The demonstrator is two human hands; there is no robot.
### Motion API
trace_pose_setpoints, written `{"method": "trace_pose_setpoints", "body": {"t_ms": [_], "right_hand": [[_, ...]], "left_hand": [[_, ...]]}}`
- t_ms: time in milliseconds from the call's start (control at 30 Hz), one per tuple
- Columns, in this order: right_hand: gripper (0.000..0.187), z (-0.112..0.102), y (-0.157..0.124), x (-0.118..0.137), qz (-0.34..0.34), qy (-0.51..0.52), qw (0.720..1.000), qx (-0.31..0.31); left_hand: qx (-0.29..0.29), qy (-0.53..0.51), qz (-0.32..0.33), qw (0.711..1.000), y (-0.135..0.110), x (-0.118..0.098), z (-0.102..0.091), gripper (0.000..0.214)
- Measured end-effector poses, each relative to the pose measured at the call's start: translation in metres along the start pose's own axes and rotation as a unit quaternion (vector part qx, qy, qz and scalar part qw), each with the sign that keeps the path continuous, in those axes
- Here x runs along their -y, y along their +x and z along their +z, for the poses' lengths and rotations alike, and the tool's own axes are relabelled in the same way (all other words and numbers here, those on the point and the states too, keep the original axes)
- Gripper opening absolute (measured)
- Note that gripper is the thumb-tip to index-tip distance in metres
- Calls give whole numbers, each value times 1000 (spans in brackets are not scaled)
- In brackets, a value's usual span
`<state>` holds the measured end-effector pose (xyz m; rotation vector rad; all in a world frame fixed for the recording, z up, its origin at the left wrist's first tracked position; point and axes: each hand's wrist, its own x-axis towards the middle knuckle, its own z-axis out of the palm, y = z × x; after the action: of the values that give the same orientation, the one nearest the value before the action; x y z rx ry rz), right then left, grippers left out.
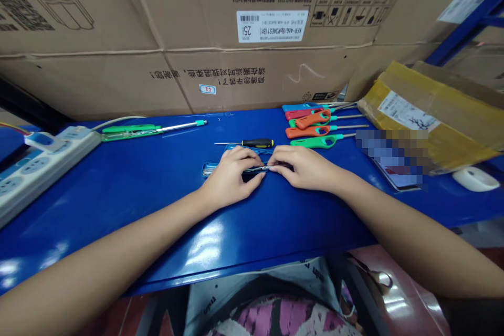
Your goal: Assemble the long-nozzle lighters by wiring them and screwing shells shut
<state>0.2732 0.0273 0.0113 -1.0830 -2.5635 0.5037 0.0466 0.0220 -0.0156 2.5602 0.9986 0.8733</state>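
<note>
1. Where the glossy blue metal bench top (118,189) runs off to the left, a white multi-socket power strip (43,160) lies on it.
2. Just right of the strip: green plastic long-nose lighter (134,129), flat, metal tube pointing right, in front of the brown cardboard cartons (118,37).
3. Centre: left hand (232,176) palm down, fingers curled over a slim translucent-blue plastic lighter body (210,169) lying flat on the bench. Its left end sticks out from under the hand.
4. Just behind the fingers: black-handled screwdriver with yellow band (258,143), shaft pointing left. Can't tell if it touches them.
5. Right hand (305,168) palm down, fingertips pinching a thin metal part (263,169) in the gap between both hands. Both hands grip the same item.
6. Right rear: pile of long-nose lighters in blue, red, orange and green (315,126), tubes pointing right.
7. Far right: flat dark slab (397,176), partly blurred. Yellow-taped cardboard parcel (425,115) behind it, white computer mouse (474,178) near the edge.
</note>
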Motion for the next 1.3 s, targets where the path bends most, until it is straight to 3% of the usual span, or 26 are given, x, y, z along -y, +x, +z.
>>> {"method": "trace_pose_setpoints", "body": {"t_ms": [533, 833, 1000, 1300], "right_hand": [[25, -2, -1, 0, -13, -47, 999, -2], [26, -3, 0, 1, -10, -5, 1000, 6], [13, -4, -1, 3, -11, 50, 999, -4], [21, -3, -4, -2, -33, 9, 999, 6]], "left_hand": [[-25, 4, 22, 999, 0, 2, 1, 14], [-37, 4, 38, 999, 0, 6, 2, 15], [-50, 2, 39, 998, 0, 6, 2, 16], [-55, 60, 66, 994, -3, 5, 1, 17]]}}
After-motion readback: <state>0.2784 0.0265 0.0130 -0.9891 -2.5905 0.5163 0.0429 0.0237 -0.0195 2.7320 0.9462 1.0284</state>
